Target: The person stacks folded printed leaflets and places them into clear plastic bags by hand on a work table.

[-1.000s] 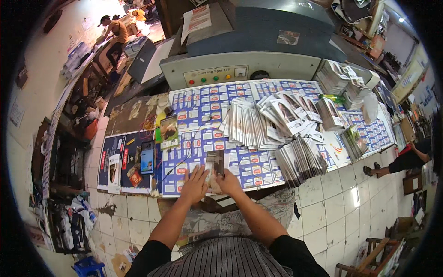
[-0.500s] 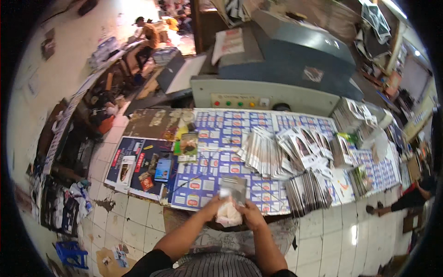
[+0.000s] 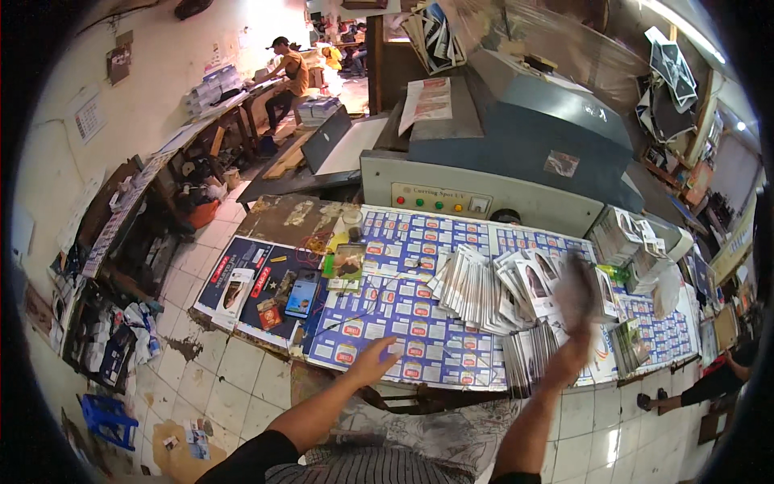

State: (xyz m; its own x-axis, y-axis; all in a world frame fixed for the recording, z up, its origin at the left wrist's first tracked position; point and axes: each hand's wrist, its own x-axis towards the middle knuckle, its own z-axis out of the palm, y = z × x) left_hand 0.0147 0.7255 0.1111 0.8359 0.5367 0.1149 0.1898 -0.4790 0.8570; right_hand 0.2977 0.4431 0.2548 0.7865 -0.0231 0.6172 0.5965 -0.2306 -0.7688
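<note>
My left hand (image 3: 373, 363) hovers over the near edge of the table (image 3: 403, 323), fingers apart with nothing in them. My right hand (image 3: 572, 351) is stretched out to the right, its fingers wrapped around a dark printed flat piece (image 3: 579, 292) that is smeared by motion. A standing row of printed flat pieces (image 3: 528, 359) is just left of my right wrist. Beyond it, a fanned heap of pale printed pieces (image 3: 476, 289) overlaps another spread of pieces with dark pictures (image 3: 534, 278).
Stacks of printed pieces (image 3: 617, 238) and a clear plastic bag (image 3: 666, 292) occupy the right side. A phone (image 3: 301, 297) lies on a dark board at left. Behind the table stands a large grey machine (image 3: 516, 121). A co-worker (image 3: 288, 81) is at a far bench.
My hands were together holding a printed piece; now they are apart. The right has swung far right with a piece, the left has let go. The view has shifted slightly.
</note>
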